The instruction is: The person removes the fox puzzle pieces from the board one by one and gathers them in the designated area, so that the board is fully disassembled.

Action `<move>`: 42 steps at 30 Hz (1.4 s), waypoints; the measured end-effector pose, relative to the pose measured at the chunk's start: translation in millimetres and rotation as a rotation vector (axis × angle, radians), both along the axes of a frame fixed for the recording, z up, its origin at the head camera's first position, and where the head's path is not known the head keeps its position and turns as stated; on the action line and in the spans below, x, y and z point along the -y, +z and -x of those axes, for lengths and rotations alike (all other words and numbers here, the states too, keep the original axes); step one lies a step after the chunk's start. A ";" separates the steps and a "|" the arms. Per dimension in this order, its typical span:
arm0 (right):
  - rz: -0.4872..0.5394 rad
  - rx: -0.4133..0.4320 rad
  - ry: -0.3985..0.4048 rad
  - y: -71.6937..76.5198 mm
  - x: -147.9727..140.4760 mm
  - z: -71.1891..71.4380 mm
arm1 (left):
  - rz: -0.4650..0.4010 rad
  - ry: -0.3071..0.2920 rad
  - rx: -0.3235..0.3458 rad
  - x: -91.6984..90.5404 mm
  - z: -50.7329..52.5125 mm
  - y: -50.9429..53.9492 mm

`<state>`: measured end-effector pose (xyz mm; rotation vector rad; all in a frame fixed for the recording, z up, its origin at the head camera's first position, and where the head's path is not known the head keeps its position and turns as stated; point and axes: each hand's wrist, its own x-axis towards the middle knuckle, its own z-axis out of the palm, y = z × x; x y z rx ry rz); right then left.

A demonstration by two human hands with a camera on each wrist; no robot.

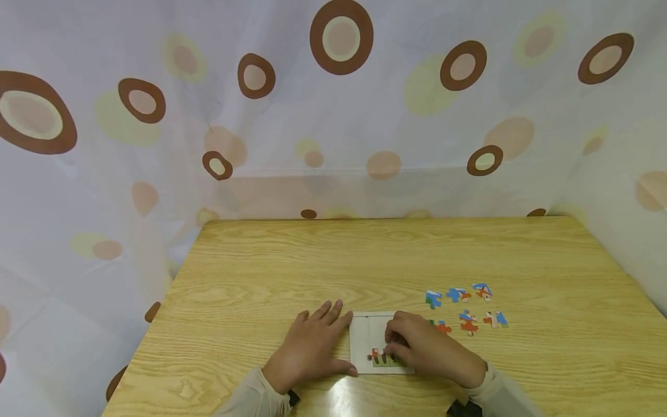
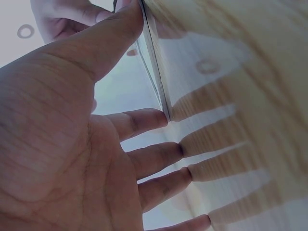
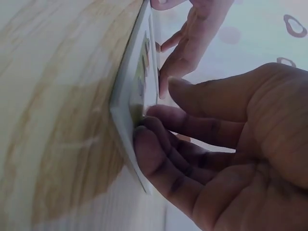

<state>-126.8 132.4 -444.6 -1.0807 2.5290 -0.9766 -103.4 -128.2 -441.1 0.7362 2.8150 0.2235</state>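
Note:
A white puzzle board (image 1: pixel 365 330) with a raised rim lies flat on the table. Joined puzzle pieces (image 1: pixel 382 359), green with red and brown parts, sit along its lower right. My left hand (image 1: pixel 310 347) is spread at the board's left side, thumb and index fingertip touching its edge; the left wrist view shows the fingers extended. Over the board's right part, my right hand (image 1: pixel 427 350) has bent fingers (image 3: pixel 149 149) touching the board and pieces. Its thumb stands apart from the index finger, and nothing shows between them. The right hand hides part of the pieces.
Several loose puzzle pieces, such as a blue and red one (image 1: pixel 469 322) and a blue and green one (image 1: pixel 433 299), lie in two rows right of the board. The wooden table (image 1: pixel 292 255) meets a patterned cloth (image 1: pixel 292 133) at the back.

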 end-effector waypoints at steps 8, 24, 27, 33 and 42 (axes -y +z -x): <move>-0.036 0.019 -0.005 -1.6 3.7 -5.1 | -0.003 -0.004 -0.006 0.4 0.3 -0.6; -0.074 -0.023 -0.013 -3.1 14.2 -18.1 | -0.016 -0.011 0.001 0.1 0.4 -1.6; -0.071 -0.030 -0.023 -3.1 15.2 -19.7 | -0.016 -0.012 -0.008 0.0 0.3 -1.7; -0.013 0.008 -0.048 -2.3 13.5 -20.1 | -0.023 -0.012 -0.007 0.5 -0.1 -0.8; 0.046 0.110 -0.020 -0.1 10.3 -15.8 | -0.028 -0.014 -0.011 1.0 -0.2 -0.4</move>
